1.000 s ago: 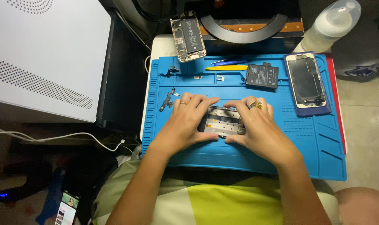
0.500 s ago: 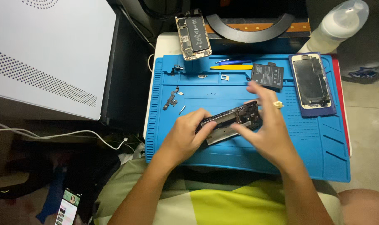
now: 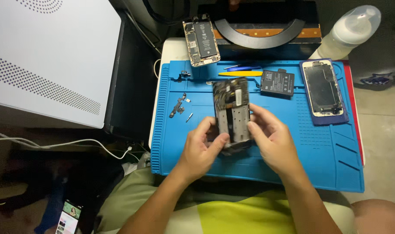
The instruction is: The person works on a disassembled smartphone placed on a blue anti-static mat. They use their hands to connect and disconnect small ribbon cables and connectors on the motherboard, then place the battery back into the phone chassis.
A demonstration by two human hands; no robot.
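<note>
Both hands, left hand (image 3: 201, 149) and right hand (image 3: 271, 141), grip the opened phone chassis (image 3: 232, 115) at frame centre above the blue mat (image 3: 293, 151), its lower end hidden behind fingers, internals blurred.

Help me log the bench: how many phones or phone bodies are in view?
4: an opened phone body held in both hands, an opened phone past the mat's top edge, another at the mat's right, a lit phone bottom left.
</note>
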